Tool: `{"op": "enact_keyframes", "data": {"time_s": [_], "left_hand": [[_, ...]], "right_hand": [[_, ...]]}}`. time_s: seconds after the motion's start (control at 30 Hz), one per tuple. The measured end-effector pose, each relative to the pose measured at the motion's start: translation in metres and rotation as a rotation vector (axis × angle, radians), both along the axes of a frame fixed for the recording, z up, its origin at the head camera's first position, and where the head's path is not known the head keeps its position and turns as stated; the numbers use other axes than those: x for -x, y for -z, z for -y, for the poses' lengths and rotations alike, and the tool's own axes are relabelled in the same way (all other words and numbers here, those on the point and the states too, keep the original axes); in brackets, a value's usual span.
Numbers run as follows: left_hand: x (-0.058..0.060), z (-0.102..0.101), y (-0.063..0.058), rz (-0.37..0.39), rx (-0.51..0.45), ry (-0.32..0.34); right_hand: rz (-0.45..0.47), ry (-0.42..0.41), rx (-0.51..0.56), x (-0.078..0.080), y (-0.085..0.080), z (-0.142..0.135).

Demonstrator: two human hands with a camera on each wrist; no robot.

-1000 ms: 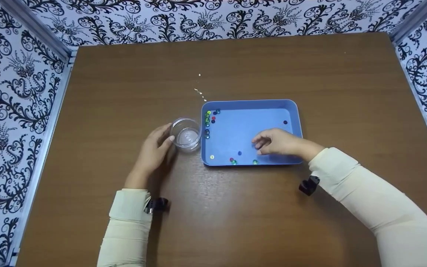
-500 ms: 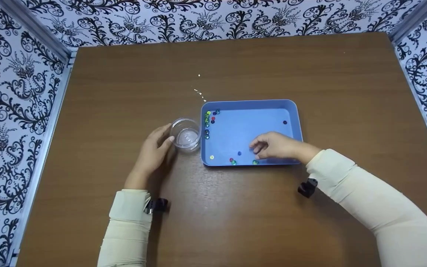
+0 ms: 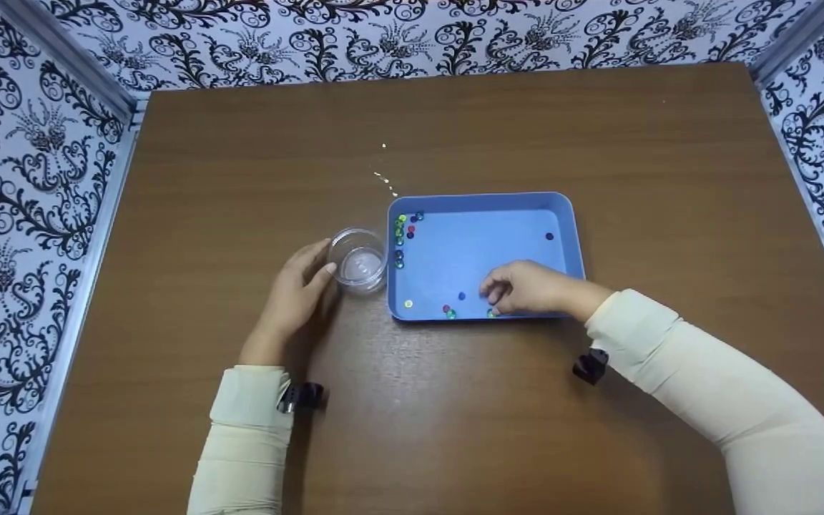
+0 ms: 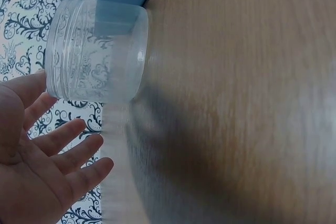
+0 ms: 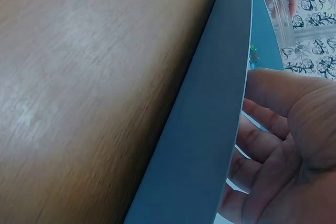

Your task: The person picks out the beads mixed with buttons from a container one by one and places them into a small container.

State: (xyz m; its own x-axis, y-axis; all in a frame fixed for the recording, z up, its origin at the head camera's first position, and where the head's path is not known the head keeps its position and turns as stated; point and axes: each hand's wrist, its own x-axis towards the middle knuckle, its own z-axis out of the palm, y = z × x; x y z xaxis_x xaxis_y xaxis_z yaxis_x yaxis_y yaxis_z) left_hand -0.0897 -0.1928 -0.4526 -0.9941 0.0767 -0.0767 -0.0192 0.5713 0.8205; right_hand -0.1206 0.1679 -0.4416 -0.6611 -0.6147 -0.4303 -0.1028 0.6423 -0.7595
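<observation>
A clear plastic jar point(image 3: 359, 261) stands on the table against the left side of a blue tray point(image 3: 483, 202). My left hand point(image 3: 295, 290) touches the jar's left side near the rim with thumb and forefinger; the left wrist view shows its other fingers spread apart from the jar point(image 4: 100, 51). My right hand point(image 3: 530, 287) reaches into the tray, fingers bent, thumb tip beside a green bead point(image 3: 491, 313) at the front wall. A gap shows between thumb and forefinger. In the right wrist view the tray wall point(image 5: 210, 119) hides the fingertips. A blue bead point(image 3: 462, 295) lies just left of this hand.
Several coloured beads point(image 3: 399, 241) line the tray's left wall. A red bead point(image 3: 446, 309) and a green bead point(image 3: 451, 315) lie by the front wall, a yellow bead point(image 3: 408, 304) front left, a dark bead point(image 3: 549, 236) far right. Small pale specks point(image 3: 386, 182) lie behind the tray.
My right hand has moved slightly toward the tray's front wall and left, bringing the thumb to the green bead. The left hand and the jar stay in place.
</observation>
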Motion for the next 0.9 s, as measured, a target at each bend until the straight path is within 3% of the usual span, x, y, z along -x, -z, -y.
{"op": "enact_keyframes", "data": {"time_s": [0.17, 0.9], "left_hand": [[-0.0013, -0.0002, -0.0013, -0.006, 0.013, 0.0], [0.0003, -0.0001, 0.0001, -0.01, 0.0, -0.001]], "right_hand": [[-0.056, -0.029, -0.009, -0.0012, 0.0, 0.002], [-0.104, -0.054, -0.019, -0.0023, 0.0024, 0.0058]]}}
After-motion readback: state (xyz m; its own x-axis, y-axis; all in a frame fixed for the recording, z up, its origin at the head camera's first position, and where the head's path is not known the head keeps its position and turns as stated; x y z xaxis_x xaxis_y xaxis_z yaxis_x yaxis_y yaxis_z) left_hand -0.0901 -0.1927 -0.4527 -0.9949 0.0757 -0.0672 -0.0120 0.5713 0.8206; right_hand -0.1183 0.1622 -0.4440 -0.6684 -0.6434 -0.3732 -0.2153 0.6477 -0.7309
